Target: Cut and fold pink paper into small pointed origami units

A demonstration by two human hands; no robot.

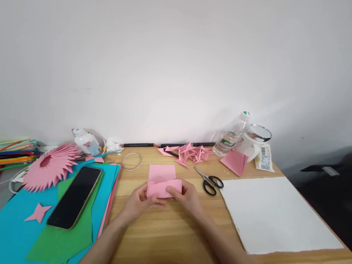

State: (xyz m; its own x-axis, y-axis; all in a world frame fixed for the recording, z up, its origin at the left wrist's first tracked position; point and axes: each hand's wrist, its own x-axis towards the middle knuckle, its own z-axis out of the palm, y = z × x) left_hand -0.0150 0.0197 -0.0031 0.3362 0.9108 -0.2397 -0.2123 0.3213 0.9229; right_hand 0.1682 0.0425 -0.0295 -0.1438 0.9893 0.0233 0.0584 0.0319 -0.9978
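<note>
A pink sheet of paper [162,177] lies on the wooden table [163,236], its near part folded up. My left hand [137,203] grips the folded flap at its left edge. My right hand [186,195] pinches the same flap at its right side, thumb on top. Black-handled scissors [210,182] lie just right of my right hand. A heap of folded pink paper pieces [189,151] sits behind the sheet, near the wall.
A phone [75,196] rests on green and blue sheets [13,222] at left, beside a pink paper flower [50,166] and a small pink star [38,213]. A large white sheet [276,213] covers the right side. A water bottle [231,136], glass jar [256,139] and wire ring [131,160] stand behind.
</note>
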